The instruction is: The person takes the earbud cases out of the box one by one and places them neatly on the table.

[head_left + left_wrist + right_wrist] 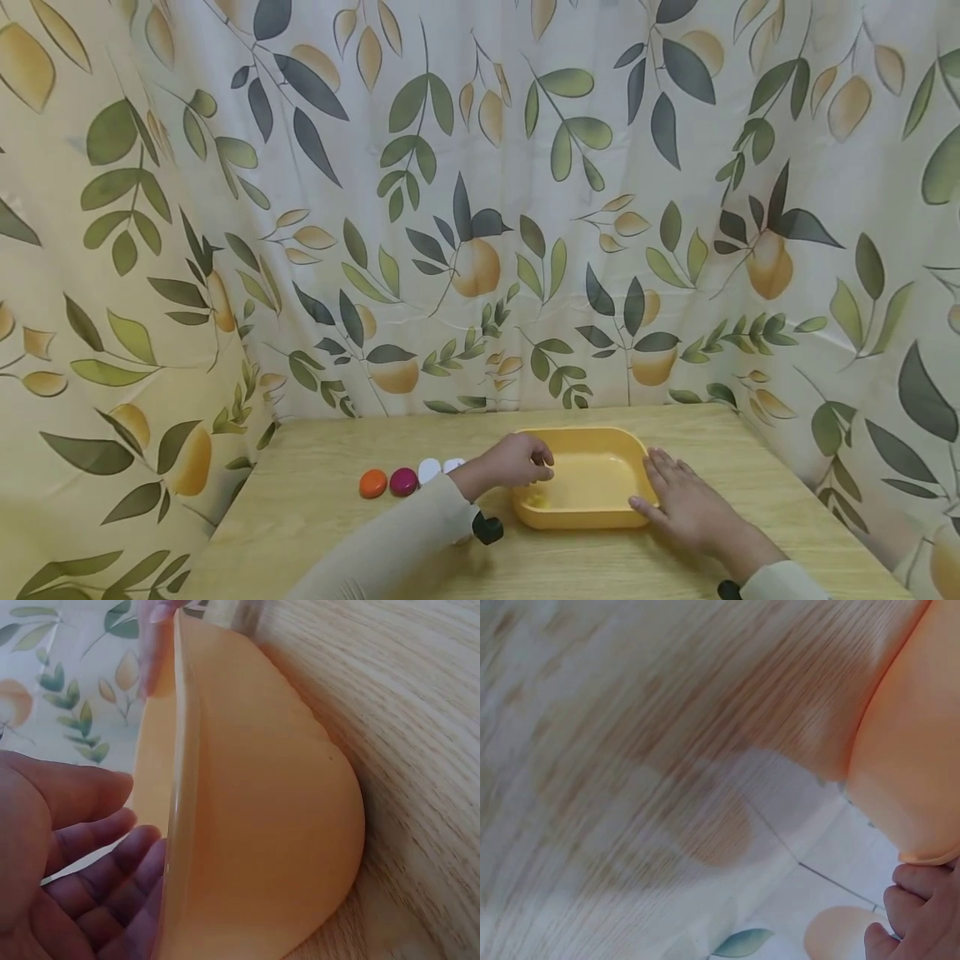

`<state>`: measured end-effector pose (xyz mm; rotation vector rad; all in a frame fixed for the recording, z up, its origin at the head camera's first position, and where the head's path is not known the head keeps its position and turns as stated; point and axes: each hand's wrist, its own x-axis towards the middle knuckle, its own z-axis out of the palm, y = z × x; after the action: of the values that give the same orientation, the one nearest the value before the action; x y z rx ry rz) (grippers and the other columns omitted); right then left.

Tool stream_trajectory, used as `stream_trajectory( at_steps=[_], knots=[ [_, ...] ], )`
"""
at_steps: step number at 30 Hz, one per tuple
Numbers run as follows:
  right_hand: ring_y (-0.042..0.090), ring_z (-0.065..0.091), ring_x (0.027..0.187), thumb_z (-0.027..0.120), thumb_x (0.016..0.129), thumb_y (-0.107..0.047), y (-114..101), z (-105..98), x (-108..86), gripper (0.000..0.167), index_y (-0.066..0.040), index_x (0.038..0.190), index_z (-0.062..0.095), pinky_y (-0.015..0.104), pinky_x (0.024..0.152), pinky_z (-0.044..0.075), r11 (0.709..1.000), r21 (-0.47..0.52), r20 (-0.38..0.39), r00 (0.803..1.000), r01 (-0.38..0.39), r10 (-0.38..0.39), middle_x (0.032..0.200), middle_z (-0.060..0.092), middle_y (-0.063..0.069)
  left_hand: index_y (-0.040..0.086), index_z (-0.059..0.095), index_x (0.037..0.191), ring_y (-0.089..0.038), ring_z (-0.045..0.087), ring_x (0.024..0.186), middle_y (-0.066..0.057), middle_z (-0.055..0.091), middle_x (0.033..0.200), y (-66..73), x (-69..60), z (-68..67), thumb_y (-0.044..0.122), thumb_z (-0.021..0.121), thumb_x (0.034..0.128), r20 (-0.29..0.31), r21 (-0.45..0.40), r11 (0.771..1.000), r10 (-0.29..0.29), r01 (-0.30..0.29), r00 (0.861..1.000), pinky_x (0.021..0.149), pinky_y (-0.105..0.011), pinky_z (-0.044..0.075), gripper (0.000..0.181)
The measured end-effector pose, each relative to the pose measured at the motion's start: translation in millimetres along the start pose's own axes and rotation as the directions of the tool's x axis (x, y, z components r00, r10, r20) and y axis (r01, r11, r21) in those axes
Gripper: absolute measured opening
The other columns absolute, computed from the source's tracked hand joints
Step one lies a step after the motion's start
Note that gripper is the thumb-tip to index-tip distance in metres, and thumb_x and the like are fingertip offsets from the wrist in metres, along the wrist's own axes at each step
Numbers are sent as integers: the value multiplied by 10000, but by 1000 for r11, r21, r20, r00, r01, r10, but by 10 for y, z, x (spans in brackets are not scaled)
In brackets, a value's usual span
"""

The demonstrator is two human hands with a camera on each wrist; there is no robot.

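A yellow plastic basin (581, 520) stands on the wooden table. My left hand (520, 461) hangs over its left rim, fingers loosely bent and thumb apart from them. In the left wrist view, nothing shows between the thumb and fingers of that hand (82, 855), beside the basin's wall (262, 787). Inside the basin, near its left end, lies a small yellow item (537, 499), too blurred to name. My right hand (693, 510) rests with fairly straight fingers on the right rim, thumb at the near corner.
Left of the basin, an orange disc (372, 483), a magenta disc (403, 481) and two white discs (430, 471) sit in a row; my left forearm partly covers the white ones. A leaf-patterned curtain (480, 333) encloses the table (315, 500) at the back and sides.
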<state>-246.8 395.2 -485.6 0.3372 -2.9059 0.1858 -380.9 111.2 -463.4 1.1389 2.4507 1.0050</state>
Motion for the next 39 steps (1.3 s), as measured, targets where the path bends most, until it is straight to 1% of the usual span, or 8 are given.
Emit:
stream_trajectory(
  at_steps=[4,7,12,15,19,24,28,39],
  knots=[
    [453,262,1380,459,997,-517,-2,4,-1,776,134,1410,370,601,1100,227,1000,-9,-1,1000,1,-1,1493,304,294,65,701,946,-102,590,549,69,610,725,19,41,49,129,729,879,36,21,1000,-15,15,999,479,-211,493,96],
    [450,261,1381,457,998,-517,-3,9,-1,775,131,1412,370,598,1101,228,1000,-11,-2,1000,-2,2,1495,302,291,79,706,954,-91,576,534,74,601,711,65,75,64,153,736,878,88,111,993,-51,41,995,466,-202,481,111],
    [445,257,1384,455,998,-517,-11,28,0,771,125,1418,367,593,1105,222,1000,-12,2,1000,-5,6,1499,301,285,101,708,1011,-101,557,523,33,595,680,160,110,61,224,736,887,199,265,960,-146,90,969,463,-213,482,176],
    [444,256,1385,457,999,-513,-15,34,-1,766,122,1419,369,591,1107,219,1000,-16,5,1000,-8,8,1502,300,280,98,704,1034,-119,554,539,10,586,679,182,122,77,238,731,892,235,284,952,-188,118,954,475,-223,486,202],
    [442,255,1387,449,1002,-512,-22,30,0,762,120,1420,367,589,1109,217,1000,-18,10,1000,-3,4,1507,288,276,90,702,1026,-117,528,529,4,576,650,190,129,99,228,735,889,248,298,945,-216,138,944,481,-226,476,196],
    [440,253,1388,448,1003,-511,-27,15,-5,760,120,1419,368,588,1110,217,1000,-16,12,1000,-7,7,1508,286,276,107,685,877,-99,473,495,22,531,598,203,137,116,237,734,888,270,382,917,-227,113,936,461,-222,427,139],
    [435,250,1391,447,1001,-519,-13,11,-7,768,118,1422,366,586,1109,220,1000,-12,13,1000,-17,17,1510,285,272,134,627,722,-108,430,469,19,492,568,204,150,148,279,726,892,291,439,894,-235,89,927,432,-242,398,244],
    [432,250,1392,460,997,-516,-16,23,-12,766,115,1421,370,585,1108,222,1000,-9,1,1000,-21,21,1509,289,269,156,649,767,-91,463,496,41,535,641,175,155,187,273,709,905,324,435,900,-180,22,929,434,-221,411,191]
  ],
)
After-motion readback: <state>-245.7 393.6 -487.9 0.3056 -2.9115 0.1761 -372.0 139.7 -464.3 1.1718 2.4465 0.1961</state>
